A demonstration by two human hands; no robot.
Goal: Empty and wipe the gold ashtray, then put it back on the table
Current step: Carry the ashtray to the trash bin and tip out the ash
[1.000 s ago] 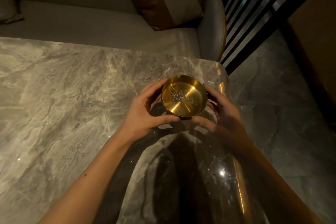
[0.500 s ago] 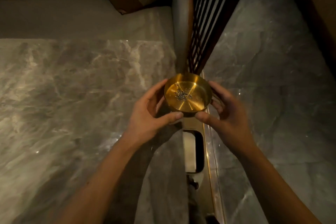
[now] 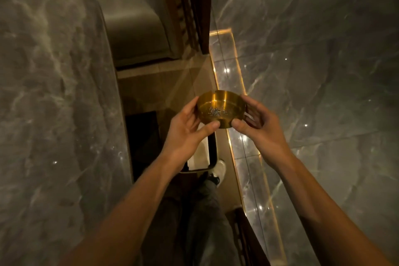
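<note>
The round gold ashtray (image 3: pixel 224 101) is held in the air between both hands, past the right edge of the grey marble table (image 3: pixel 54 103). A small heap of grey ash (image 3: pixel 217 112) lies in its bottom. My left hand (image 3: pixel 186 129) grips its left side, thumb on the near rim. My right hand (image 3: pixel 258 127) holds the right side the same way. The ashtray sits roughly level, tilted slightly toward me.
Below the ashtray stands a dark-rimmed bin (image 3: pixel 201 155) with a pale liner, beside my shoe (image 3: pixel 219 170). A grey sofa end (image 3: pixel 138 34) lies beyond the table. A gold-lit strip (image 3: pixel 239 84) edges the glossy marble floor (image 3: pixel 313 60) at right.
Both hands have carried the ashtray off the table to the right, over the gap beside it; the view has swung right and down, bringing the bin and floor into sight.
</note>
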